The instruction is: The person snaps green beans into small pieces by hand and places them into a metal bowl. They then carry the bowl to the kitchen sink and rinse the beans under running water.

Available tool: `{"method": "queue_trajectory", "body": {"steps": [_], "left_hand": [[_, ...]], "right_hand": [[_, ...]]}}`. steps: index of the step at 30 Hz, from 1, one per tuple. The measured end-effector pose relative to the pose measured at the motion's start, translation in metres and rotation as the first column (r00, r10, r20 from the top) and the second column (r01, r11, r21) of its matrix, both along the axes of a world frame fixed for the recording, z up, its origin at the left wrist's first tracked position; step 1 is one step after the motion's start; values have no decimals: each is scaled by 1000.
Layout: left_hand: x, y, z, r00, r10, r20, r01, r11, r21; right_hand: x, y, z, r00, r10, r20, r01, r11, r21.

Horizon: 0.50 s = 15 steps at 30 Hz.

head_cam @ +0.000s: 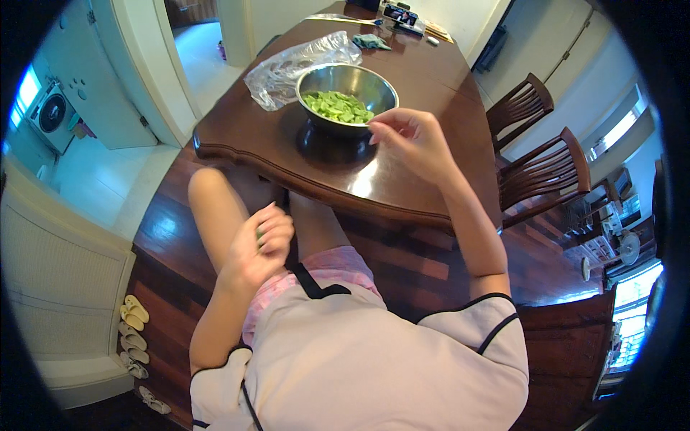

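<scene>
A stainless steel mixing bowl (384, 89) stands on the table in front of me. Cut green vegetable pieces (338, 106), which look like flat bean pods, cover its bottom. My right hand (412, 141) is at the bowl's near right rim, palm down with loosely bent fingers. A gap shows between its thumb and forefinger, and nothing is visible in it. Over my lap, below the table edge, my left hand (264, 237) is curled shut. A bit of green vegetable (260, 235) shows between its fingers; the rest is hidden in the fist.
A crumpled clear plastic bag (294, 67) lies left of the bowl on the dark wooden table (431, 183). Behind are a green cloth (371, 42) and a phone (400, 15) on a stand. Wooden chairs (544, 172) line the right side; slippers (133, 312) lie on the floor at left.
</scene>
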<state>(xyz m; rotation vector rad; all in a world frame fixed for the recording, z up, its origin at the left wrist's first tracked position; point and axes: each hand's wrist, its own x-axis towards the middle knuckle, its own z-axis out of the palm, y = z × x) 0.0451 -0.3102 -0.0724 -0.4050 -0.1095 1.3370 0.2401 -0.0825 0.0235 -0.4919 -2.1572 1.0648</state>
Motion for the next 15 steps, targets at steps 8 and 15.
{"method": "queue_trajectory", "body": {"steps": [8,15], "left_hand": [[-102,-91,-45,880,457,128,-435,885,-167],[-167,-46,-64,838,510,197,-475,857,-197]], "right_hand": [[-23,115,11,963,-256,88,235,952,197],[-57,189,1,845,-489,218,342,806,484]]}}
